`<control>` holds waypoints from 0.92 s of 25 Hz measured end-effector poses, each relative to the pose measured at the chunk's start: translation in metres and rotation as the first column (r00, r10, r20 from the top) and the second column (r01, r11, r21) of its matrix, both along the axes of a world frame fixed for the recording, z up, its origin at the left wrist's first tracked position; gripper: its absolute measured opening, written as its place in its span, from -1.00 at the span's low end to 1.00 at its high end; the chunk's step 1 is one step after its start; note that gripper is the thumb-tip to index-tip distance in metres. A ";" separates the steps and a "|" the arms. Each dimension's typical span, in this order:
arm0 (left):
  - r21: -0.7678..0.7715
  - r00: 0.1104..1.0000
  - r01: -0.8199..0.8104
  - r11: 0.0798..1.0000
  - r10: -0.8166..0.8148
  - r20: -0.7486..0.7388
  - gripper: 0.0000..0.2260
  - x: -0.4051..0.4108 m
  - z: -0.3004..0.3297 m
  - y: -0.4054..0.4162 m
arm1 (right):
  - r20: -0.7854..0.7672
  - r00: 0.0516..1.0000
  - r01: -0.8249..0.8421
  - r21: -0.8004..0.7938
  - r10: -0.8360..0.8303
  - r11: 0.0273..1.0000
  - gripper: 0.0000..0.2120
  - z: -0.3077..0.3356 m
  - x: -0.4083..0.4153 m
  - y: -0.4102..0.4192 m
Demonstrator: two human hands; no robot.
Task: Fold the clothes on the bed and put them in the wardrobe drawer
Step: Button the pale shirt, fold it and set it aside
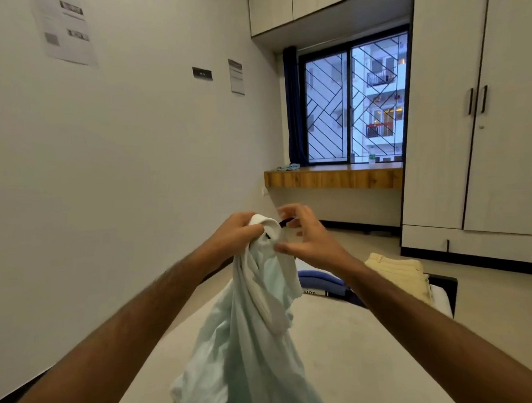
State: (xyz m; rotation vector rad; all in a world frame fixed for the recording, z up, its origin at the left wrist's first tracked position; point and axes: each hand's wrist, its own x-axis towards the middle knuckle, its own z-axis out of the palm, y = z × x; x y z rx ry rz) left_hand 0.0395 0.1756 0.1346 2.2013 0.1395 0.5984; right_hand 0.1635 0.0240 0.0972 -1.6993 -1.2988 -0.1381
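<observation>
Held up over the bed (339, 343): pale shirt (251, 322), bunched at the collar in the left hand (234, 232), fingers curled tight round it. Right hand (305, 233) beside, fingers half curled, pinching something thin and dark at the collar. Folded clothes (395, 270) at the bed's far edge.

Bed (339, 349): beige folded trousers (395, 270), blue garment (317, 279) at far end.
</observation>
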 end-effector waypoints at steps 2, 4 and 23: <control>0.133 0.997 0.055 0.990 -0.062 0.048 -0.87 -0.011 0.021 -0.003 | -0.104 0.982 -0.161 -0.035 0.157 0.986 -0.54 0.019 -0.002 0.009; 0.346 0.992 -0.044 0.937 0.000 0.127 -0.91 -0.012 0.042 0.008 | -0.058 0.988 -0.147 -0.029 0.146 0.989 -0.79 0.045 0.002 0.022; 0.788 0.780 -0.616 0.012 0.154 0.607 -0.74 -0.042 0.223 0.096 | 0.848 0.132 0.517 0.382 -0.513 0.766 -0.73 0.262 0.047 -0.029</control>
